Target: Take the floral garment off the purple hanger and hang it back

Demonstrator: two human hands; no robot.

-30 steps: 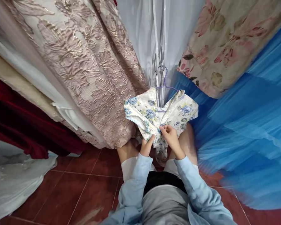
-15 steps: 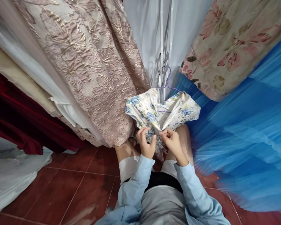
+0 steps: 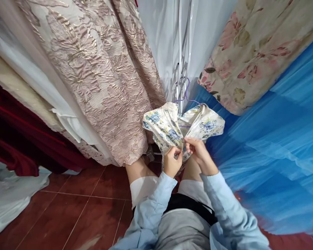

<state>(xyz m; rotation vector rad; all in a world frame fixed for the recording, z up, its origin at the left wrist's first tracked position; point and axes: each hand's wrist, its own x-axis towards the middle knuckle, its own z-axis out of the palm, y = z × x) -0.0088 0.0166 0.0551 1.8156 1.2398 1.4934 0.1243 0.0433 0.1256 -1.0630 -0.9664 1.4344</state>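
A white dress with blue and yellow flowers hangs on a thin purple hanger in front of my legs. Its front opening forms a V, and both my hands are at the lower point of it. My left hand pinches the dress's front edge between thumb and fingers. Just above and to the right, my right hand is closed on the other side of the opening, near the bottom of the V. Any zipper pull or button there is hidden by my fingers.
A pink brocade gown hangs at left, beside dark red cloth. Blue tulle and a pink-flowered cream fabric hang at right. White straps dangle at the back centre. The floor is red tile.
My left hand has come from open beside the dress to a pinch on its front edge. My right hand has shifted slightly up and right, still holding the dress.
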